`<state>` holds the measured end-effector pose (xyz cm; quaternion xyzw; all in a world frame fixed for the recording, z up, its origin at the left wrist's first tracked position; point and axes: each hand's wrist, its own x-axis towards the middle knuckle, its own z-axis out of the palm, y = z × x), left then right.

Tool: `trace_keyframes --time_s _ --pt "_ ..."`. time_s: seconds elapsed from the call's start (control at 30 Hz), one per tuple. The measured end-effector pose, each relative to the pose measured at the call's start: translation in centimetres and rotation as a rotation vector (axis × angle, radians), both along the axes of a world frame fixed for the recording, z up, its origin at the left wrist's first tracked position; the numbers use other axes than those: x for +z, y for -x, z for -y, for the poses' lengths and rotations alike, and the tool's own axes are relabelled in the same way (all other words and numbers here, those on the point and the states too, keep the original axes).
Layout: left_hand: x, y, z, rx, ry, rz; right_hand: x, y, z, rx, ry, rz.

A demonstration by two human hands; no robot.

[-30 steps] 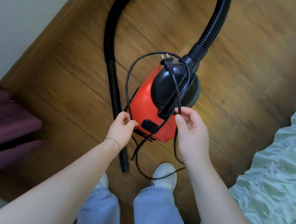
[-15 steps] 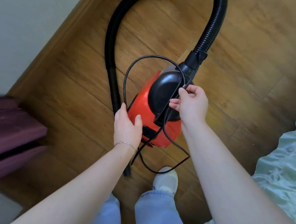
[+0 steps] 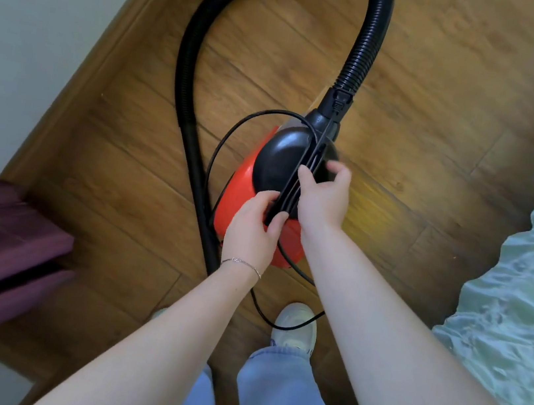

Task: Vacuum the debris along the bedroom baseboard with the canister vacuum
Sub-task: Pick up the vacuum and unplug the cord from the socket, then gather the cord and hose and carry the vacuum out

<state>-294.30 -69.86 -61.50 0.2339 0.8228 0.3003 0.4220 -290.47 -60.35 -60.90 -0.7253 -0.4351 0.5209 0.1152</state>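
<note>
While the canister vacuum (image 3: 240,184) stands on the wooden floor (image 3: 409,119) directly beneath both hands, its black carry handle (image 3: 292,188) is gripped in two places. The lower end of the handle is pinched between the thumb and curled fingers of the left hand (image 3: 251,231), and strands of the black power cord (image 3: 210,169) are pressed along the handle there. Just beyond the left hand, the middle of the handle is held by the right hand (image 3: 323,197). Its thumb is laid on the near side and its fingers are curled over the far side. The fingertips are blurred, so how tightly they are closed cannot be told. A wide loop of the cord is seen to the left of the left hand, and a further length is draped below the wrists, across a white shoe (image 3: 293,341). The ribbed hose (image 3: 364,50) is joined to the vacuum's front end beyond the right hand and is arched round to the left, where the rigid tube (image 3: 195,164) is laid on the floor left of the left hand. The baseboard (image 3: 111,54) is found farther left of that tube, well apart from both hands. A pale green bed cover (image 3: 515,291) is seen to the right of the right arm, and a purple piece of furniture (image 3: 3,242) to the left of the left arm
</note>
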Motion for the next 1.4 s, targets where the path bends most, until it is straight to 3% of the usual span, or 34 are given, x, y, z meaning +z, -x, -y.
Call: trace_keyframes --time_s 0.13,0.27,0.53,0.6,0.67,0.73,0.8,0.87,1.0,1.4 --pt "0.1 0.6 0.0 0.188 -0.045 0.228 -0.6 -1.1 1.6 0.001 0.105 -0.115" --pt "-0.3 1.3 -0.2 0.155 -0.049 0.239 -1.1 -1.7 3.3 0.003 0.174 -0.298" --pt "-1.3 3.0 2.0 0.119 -0.125 0.183 -1.5 -2.2 3.0 0.055 0.179 -0.357" --pt "-2.3 3.8 3.1 0.213 -0.114 0.049 -2.1 -2.2 3.2 0.08 0.154 -0.377" --pt "-4.2 4.6 4.3 0.438 -0.061 -0.06 -2.8 -2.3 3.2 0.114 0.139 -0.371" --pt "-6.9 5.4 5.7 0.66 0.047 -0.077 -3.3 -2.4 3.2 0.121 0.128 -0.38" --pt "-9.9 5.7 7.2 0.743 0.206 -0.015 -4.0 -2.5 3.3 0.116 0.107 -0.409" --pt "-12.5 5.5 8.5 0.716 0.31 0.069 -4.6 -2.6 3.4 0.114 0.085 -0.44" --pt "-15.9 4.8 9.1 0.539 0.339 0.143 -5.1 -2.7 3.4 0.138 0.058 -0.515" --pt "-19.2 5.4 9.2 0.478 0.478 0.298 -5.3 -3.2 2.9 0.247 0.087 -0.54"
